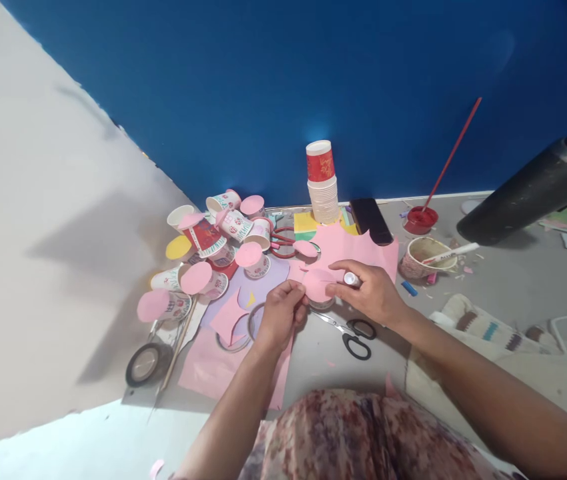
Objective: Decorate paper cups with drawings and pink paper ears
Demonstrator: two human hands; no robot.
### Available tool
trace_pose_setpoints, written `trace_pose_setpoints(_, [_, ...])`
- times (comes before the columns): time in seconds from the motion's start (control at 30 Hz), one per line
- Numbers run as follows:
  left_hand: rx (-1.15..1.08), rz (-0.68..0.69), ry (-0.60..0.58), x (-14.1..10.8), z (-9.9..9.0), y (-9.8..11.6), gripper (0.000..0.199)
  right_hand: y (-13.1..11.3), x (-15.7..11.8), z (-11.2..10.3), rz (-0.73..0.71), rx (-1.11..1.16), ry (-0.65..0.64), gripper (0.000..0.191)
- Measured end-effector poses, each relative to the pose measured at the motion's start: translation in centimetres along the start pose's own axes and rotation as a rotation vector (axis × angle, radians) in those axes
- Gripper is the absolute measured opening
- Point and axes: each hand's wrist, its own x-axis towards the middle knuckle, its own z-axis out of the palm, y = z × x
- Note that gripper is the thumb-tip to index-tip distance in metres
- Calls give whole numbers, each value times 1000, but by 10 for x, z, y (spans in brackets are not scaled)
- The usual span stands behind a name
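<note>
The pink disc (316, 288) lies between your hands, pinched by your left hand (279, 316), fingers closed, while your right hand (374, 293), partly open, touches it and holds a white tube (352, 280); left-beyond your left hand, several cups (256, 268) already carry discs (249, 255), the stacked cups (323, 200) none.

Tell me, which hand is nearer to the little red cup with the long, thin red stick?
The right hand. It's left of the red cup and closer to the body. The left hand is farther left, at the pink paper circle's left edge.
</note>
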Motion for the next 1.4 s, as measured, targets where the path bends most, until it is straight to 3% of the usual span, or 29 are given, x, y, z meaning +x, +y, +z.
trace_pose_setpoints(0.13, [59,79,48,-4,2,2,35,-1,1,0,8,-52,-62,48])
trace_pose_setpoints(0.3, [134,128,85,-5,3,3,30,-3,2,0,-2,-94,-121,40])
trace_pose_setpoints(0.7, [192,113,58,-3,2,0,32,-5,1,-3,-13,-136,-90,50])
trace_pose_setpoints(1.17, [226,158,76,-3,1,-3,25,1,0,-1,-40,-77,-40,24])
trace_pose_setpoints(1.23, [252,219,124,-4,0,-3,21,0,1,-2,-20,-64,-45,23])
trace_pose_setpoints(1.3, [357,355,147,-7,1,-3,30,-2,2,-3,2,-47,-58,23])
trace_pose_setpoints(1.4, [564,586,81,-11,2,-6,38,-4,3,-6,30,-18,-90,24])
